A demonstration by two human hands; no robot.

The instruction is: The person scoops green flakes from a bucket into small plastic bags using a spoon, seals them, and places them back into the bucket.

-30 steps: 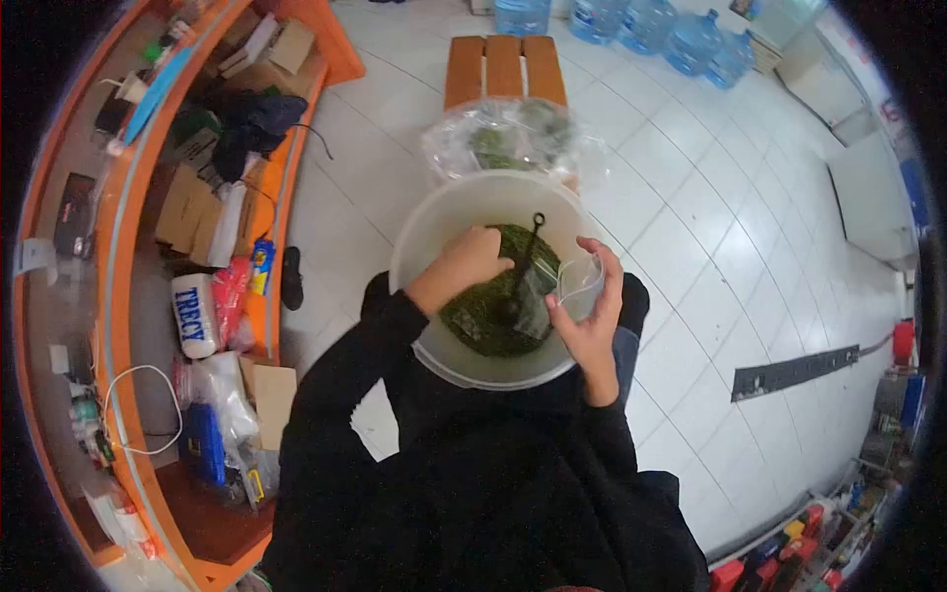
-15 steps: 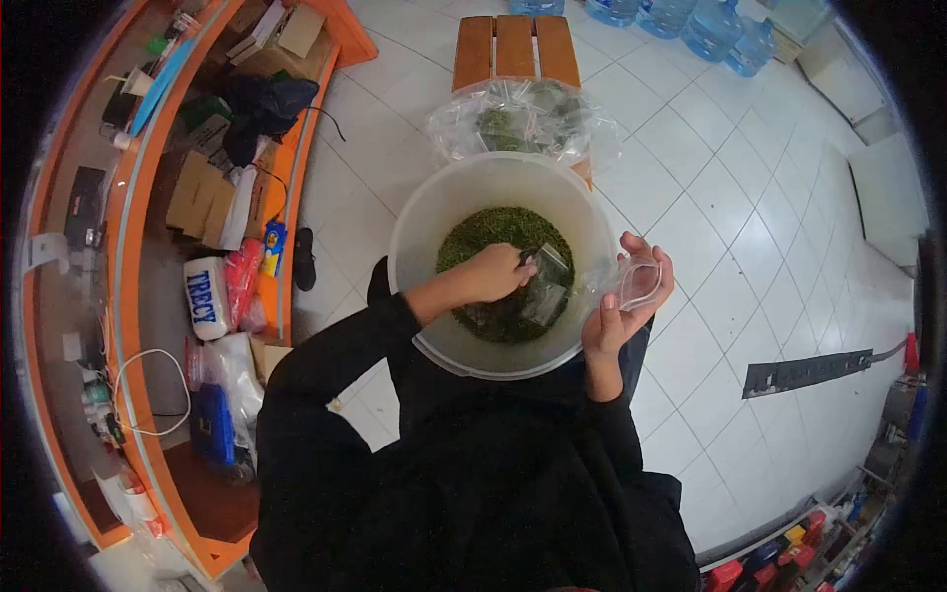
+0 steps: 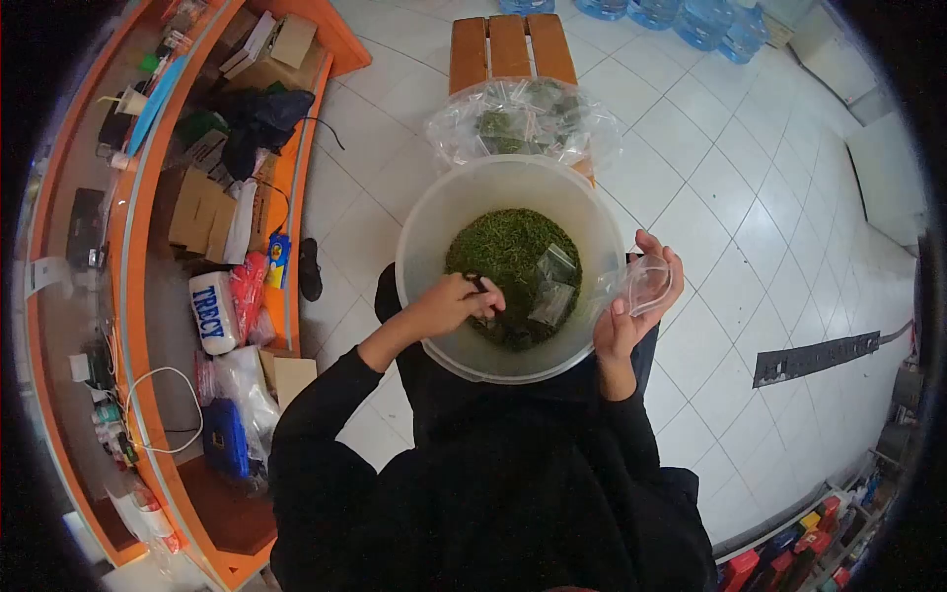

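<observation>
A pale translucent bucket [image 3: 419, 212] stands in front of my body, part filled with chopped green dried herbs [image 3: 503, 237]. My left hand [image 3: 446, 306] is over the left of the herbs, its fingers curled round something small and dark that I cannot make out. On the bucket's right, my right hand [image 3: 631, 316] holds a clear plastic bag [image 3: 648, 283] with its mouth spread open. Small zip bags [image 3: 554, 281] lie on the herbs at the right inside the bucket.
Behind the bucket, a large clear bag [image 3: 459, 133] of small packets rests on a slatted wooden stool [image 3: 508, 49]. Orange shelving [image 3: 296, 197] with boxes and packages runs along the left. Water bottles [image 3: 702, 25] stand far back; a dark strip [image 3: 817, 357] lies on the tiles.
My left hand has moved left and slightly down, away from the small zip bags, which now show more fully. The right hand still holds the clear bag. The view has shifted slightly.
</observation>
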